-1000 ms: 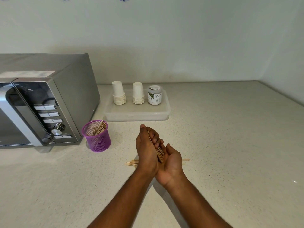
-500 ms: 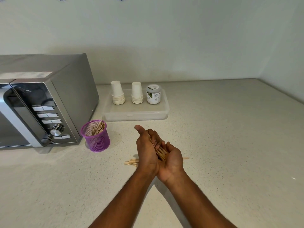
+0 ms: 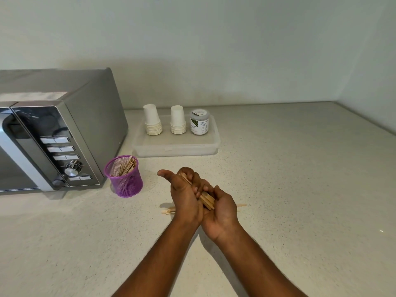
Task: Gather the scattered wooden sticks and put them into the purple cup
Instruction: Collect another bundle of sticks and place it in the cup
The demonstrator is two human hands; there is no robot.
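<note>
A bundle of wooden sticks [image 3: 206,200] is held between both hands above the counter. My left hand [image 3: 185,196] wraps its fingers around the bundle, thumb sticking out to the left. My right hand [image 3: 222,209] cups the bundle's near end from the right. The purple mesh cup [image 3: 125,181] stands upright to the left of my hands, beside the microwave, with several sticks leaning inside it. More loose sticks [image 3: 169,211] lie on the counter under my hands, one end [image 3: 241,205] poking out at the right.
A grey microwave [image 3: 53,129] fills the left side. Behind my hands a clear plastic box [image 3: 175,146] carries two stacks of white paper cups [image 3: 153,121] and a small jar [image 3: 199,122]. Walls close the counter at the back and right.
My left thumb has lifted away and points left. Both hands stay together on the stick bundle, roughly in the same place above the loose sticks.
</note>
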